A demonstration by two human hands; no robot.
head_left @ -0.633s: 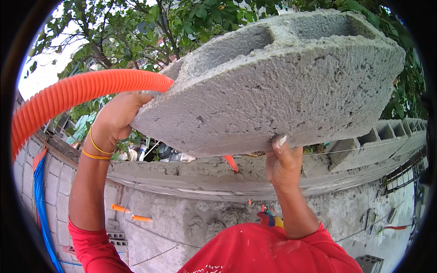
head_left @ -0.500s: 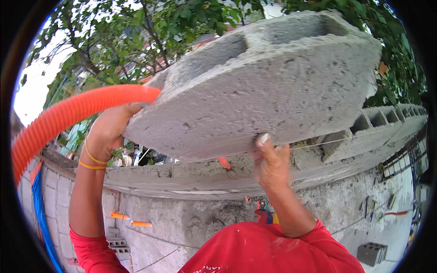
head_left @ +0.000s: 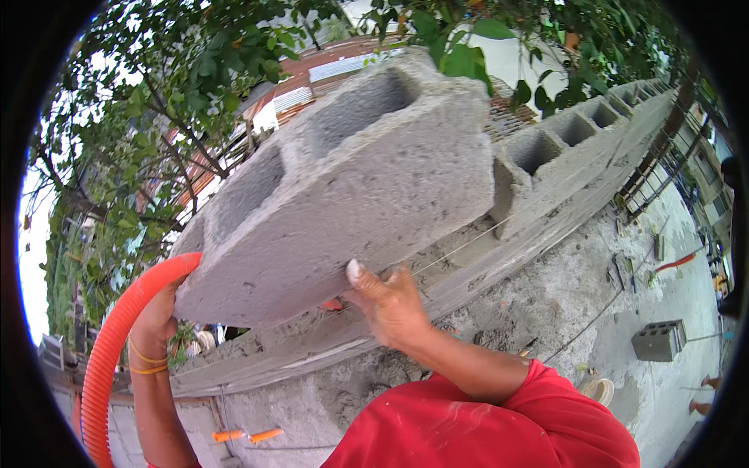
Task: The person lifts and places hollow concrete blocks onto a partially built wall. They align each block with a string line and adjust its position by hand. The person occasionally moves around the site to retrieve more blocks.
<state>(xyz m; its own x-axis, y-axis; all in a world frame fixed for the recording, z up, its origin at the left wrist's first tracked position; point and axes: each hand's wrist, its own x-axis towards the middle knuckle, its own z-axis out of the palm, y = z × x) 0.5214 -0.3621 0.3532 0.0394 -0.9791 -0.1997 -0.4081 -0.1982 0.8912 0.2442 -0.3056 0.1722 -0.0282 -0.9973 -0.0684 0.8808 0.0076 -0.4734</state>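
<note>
The hollow concrete block (head_left: 359, 203) is held tilted above the wall top (head_left: 273, 343), its cells facing up and away from the person. The left hand (head_left: 158, 312) is clamped on the block's left end, though its fingertips are hidden from view. The right hand (head_left: 394, 306) is closed against the lower edge, the thumb pressed to the near face and the other fingers curled below, only partly visible. An orange corrugated hose (head_left: 117, 327) meets the block at its left end; whether it passes through a cell cannot be determined. A short orange stub (head_left: 333, 304) shows just under the lower edge. As to progress, a row of set blocks (head_left: 562, 175) stands complete along the right-hand stretch, and a string (head_left: 460, 248) runs from it toward the held block. The held unit is judged not yet seated: it sits out of line with the row, and whether its underside touches the wall is not visible. The wall top to the left carries no block, so that stretch appears outstanding. One loose grey block (head_left: 658, 341) lies on the floor at right, apart from the wall.
</note>
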